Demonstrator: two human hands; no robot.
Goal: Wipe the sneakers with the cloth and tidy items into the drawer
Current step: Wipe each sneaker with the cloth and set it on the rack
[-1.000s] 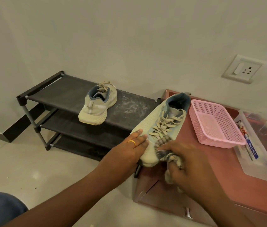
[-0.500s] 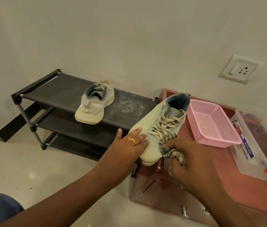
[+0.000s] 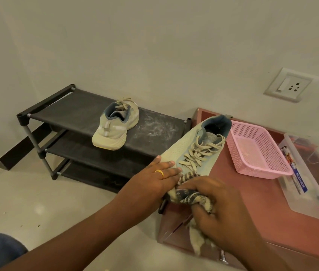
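A pale green sneaker [image 3: 192,145] with beige laces lies on the left end of the reddish drawer unit [image 3: 256,208], toe toward me. My left hand [image 3: 154,178], with a gold ring, presses on its toe side and holds it. My right hand [image 3: 219,208] is shut on a striped grey and cream cloth [image 3: 189,196] that covers the toe. The second sneaker [image 3: 115,128] stands on the top shelf of the black shoe rack [image 3: 72,112], heel toward me. A metal drawer handle [image 3: 223,258] shows below my right hand.
A pink mesh basket [image 3: 256,151] sits on the drawer unit right of the sneaker. A clear plastic box [image 3: 309,178] with a label and an orange clip lies at the far right. A wall socket [image 3: 289,85] is above. White dust marks the rack's top shelf.
My right hand has drawn the cloth down from the laces to the toe of the sneaker. My left hand stays on the sneaker's side.
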